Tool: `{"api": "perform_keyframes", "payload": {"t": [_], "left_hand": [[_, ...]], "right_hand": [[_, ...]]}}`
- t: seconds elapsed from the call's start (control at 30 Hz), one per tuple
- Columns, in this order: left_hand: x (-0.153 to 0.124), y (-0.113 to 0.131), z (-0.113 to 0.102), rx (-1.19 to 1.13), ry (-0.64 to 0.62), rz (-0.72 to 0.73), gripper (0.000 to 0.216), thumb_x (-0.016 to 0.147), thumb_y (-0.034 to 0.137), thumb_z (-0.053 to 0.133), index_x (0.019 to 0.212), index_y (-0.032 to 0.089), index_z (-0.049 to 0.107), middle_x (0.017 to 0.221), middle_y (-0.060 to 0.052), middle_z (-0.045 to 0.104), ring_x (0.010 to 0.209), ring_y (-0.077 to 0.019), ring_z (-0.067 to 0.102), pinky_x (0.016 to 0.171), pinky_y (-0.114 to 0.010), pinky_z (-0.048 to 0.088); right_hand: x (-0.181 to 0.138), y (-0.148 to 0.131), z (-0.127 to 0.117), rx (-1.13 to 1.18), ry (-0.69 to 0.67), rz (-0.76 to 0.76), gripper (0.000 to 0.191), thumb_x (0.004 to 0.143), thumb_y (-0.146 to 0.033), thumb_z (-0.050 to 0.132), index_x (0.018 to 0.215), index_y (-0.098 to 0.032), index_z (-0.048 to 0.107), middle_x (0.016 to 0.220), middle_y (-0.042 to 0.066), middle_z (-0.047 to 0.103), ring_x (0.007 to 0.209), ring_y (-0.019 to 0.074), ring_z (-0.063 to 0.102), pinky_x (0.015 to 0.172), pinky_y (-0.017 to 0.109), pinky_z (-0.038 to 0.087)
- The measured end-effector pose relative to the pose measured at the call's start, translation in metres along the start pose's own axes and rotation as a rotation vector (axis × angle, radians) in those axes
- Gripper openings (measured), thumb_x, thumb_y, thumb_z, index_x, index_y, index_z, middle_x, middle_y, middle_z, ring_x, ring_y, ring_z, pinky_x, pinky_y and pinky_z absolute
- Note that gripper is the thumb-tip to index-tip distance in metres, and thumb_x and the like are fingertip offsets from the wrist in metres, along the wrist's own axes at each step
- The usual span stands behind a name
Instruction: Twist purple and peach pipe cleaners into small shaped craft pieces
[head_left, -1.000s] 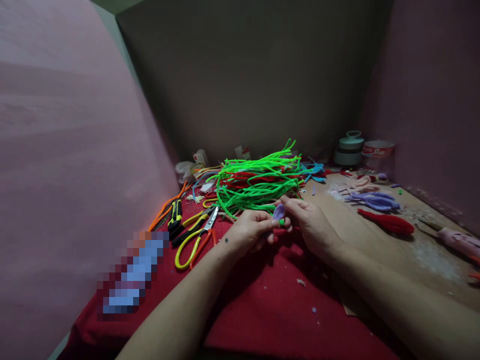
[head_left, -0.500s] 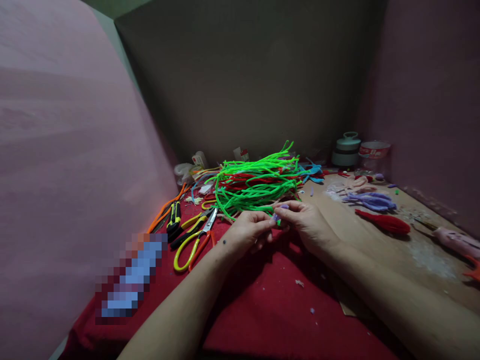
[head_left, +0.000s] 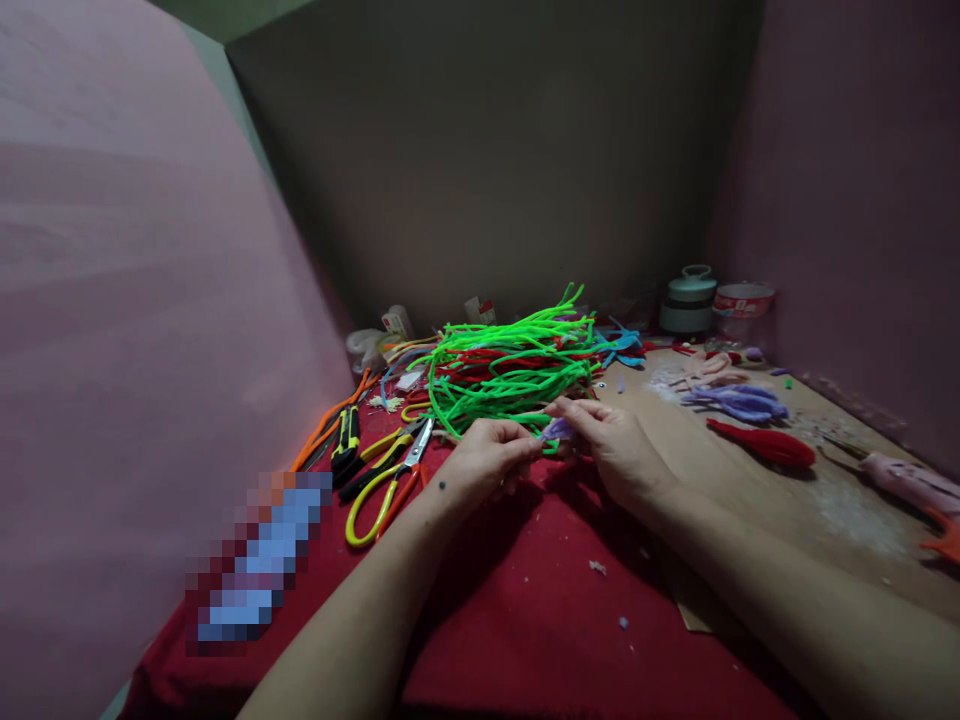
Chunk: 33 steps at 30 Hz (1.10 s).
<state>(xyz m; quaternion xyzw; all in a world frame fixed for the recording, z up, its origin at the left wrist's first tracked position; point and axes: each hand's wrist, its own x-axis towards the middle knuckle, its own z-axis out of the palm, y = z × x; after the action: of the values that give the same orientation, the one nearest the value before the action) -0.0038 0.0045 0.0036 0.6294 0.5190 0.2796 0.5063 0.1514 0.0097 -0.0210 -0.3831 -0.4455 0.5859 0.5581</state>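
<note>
Pink side walls point(head_left: 135, 300) close in a dim corner, where red cloth point(head_left: 510, 630) covers the table and a heap of green fuzzy stems point(head_left: 510, 385) lies toward the back. Just in front of the heap, near its right end, a small purple fuzzy piece point(head_left: 556, 430) is held between both hands. Its long axis runs roughly sideways, tilted a little up to the right; fingers hide its ends. Thumb and fingers of the left hand point(head_left: 491, 452) pinch its left end, and the right hand point(head_left: 616, 440) grips the other. A bright green bit point(head_left: 551, 450) shows just below it; whether they are joined cannot be told. Left of the heap lie scissors point(head_left: 352, 508). Behind the heap's left end, a white container point(head_left: 397, 321) carries red marking; right of the heap, a clear tub point(head_left: 742, 300) has a red printed band. Neither can be read.
</note>
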Motion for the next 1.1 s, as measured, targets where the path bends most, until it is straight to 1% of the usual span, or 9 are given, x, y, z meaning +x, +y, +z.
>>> {"api": "perform_keyframes", "payload": {"t": [0.1,0.2,0.3,0.4,0.57,0.63,0.77,0.93,1.1], "left_hand": [[-0.001,0.003,0.0,-0.02,0.023,-0.011,0.028,0.07,0.041,0.059,0.065,0.014,0.054,0.044,0.005,0.048,0.029,-0.005,0.037,0.031,-0.018,0.024],[-0.001,0.004,0.002,0.022,0.025,-0.005,0.031,0.07,0.044,0.058,0.065,0.013,0.054,0.044,0.004,0.047,0.032,-0.0058,0.039,0.033,-0.018,0.026],[-0.001,0.002,0.004,0.048,0.04,0.048,0.031,0.07,0.043,0.058,0.07,0.012,0.058,0.049,0.003,0.05,0.04,-0.0062,0.042,0.04,-0.018,0.03],[-0.001,0.001,0.006,0.036,0.086,0.106,0.029,0.069,0.041,0.059,0.069,0.012,0.06,0.054,0.003,0.048,0.045,-0.0052,0.038,0.045,-0.018,0.028],[-0.003,0.004,0.008,0.058,0.1,0.12,0.028,0.069,0.038,0.058,0.061,0.012,0.057,0.049,0.004,0.045,0.045,-0.0058,0.035,0.046,-0.02,0.024],[-0.003,0.004,0.008,0.068,0.076,0.1,0.027,0.07,0.037,0.057,0.059,0.012,0.056,0.048,0.004,0.045,0.043,-0.006,0.035,0.046,-0.021,0.025],[-0.002,0.002,0.008,0.09,0.044,0.126,0.03,0.073,0.037,0.053,0.055,0.014,0.052,0.047,0.004,0.044,0.043,-0.0063,0.034,0.046,-0.021,0.025],[-0.005,0.006,0.01,0.108,0.096,0.131,0.029,0.071,0.033,0.053,0.05,0.014,0.048,0.045,0.004,0.041,0.043,-0.0058,0.031,0.045,-0.021,0.023],[-0.005,0.008,0.011,0.101,0.097,0.109,0.03,0.071,0.035,0.054,0.052,0.013,0.051,0.046,0.004,0.043,0.044,-0.006,0.033,0.046,-0.02,0.025]], "right_hand": [[0.001,0.002,-0.001,0.016,-0.024,0.025,0.036,0.069,-0.048,0.061,0.08,-0.013,0.064,0.059,0.001,0.06,0.046,0.0094,0.048,0.043,0.022,0.037],[0.001,0.004,-0.002,-0.062,-0.054,-0.024,0.029,0.065,-0.04,0.066,0.076,-0.012,0.065,0.063,0.002,0.061,0.05,0.0091,0.048,0.046,0.022,0.037],[-0.001,0.006,-0.001,-0.096,-0.071,-0.051,0.025,0.064,-0.035,0.067,0.072,-0.012,0.067,0.064,0.002,0.061,0.056,0.0102,0.05,0.052,0.023,0.038],[-0.003,0.005,0.001,-0.114,-0.101,-0.029,0.024,0.065,-0.035,0.065,0.067,-0.012,0.067,0.059,0.0,0.058,0.053,0.009,0.047,0.051,0.023,0.037],[-0.004,0.003,0.002,-0.152,-0.016,-0.102,0.026,0.066,-0.036,0.064,0.076,-0.012,0.068,0.059,-0.001,0.057,0.049,0.0073,0.042,0.047,0.022,0.034],[-0.004,0.002,0.002,-0.184,0.008,-0.12,0.026,0.065,-0.036,0.065,0.074,-0.012,0.068,0.059,0.0,0.058,0.049,0.0077,0.042,0.047,0.022,0.034],[-0.004,0.001,0.002,-0.23,-0.006,-0.13,0.024,0.065,-0.036,0.064,0.071,-0.013,0.069,0.06,0.001,0.059,0.051,0.0085,0.043,0.048,0.023,0.036],[-0.005,0.001,0.003,-0.219,-0.006,-0.152,0.024,0.064,-0.034,0.065,0.076,-0.013,0.068,0.063,0.001,0.06,0.052,0.0085,0.045,0.049,0.022,0.037],[-0.006,-0.001,0.005,-0.254,0.04,-0.153,0.017,0.064,-0.029,0.065,0.07,-0.013,0.068,0.06,0.001,0.059,0.053,0.0097,0.047,0.05,0.023,0.039]]}}
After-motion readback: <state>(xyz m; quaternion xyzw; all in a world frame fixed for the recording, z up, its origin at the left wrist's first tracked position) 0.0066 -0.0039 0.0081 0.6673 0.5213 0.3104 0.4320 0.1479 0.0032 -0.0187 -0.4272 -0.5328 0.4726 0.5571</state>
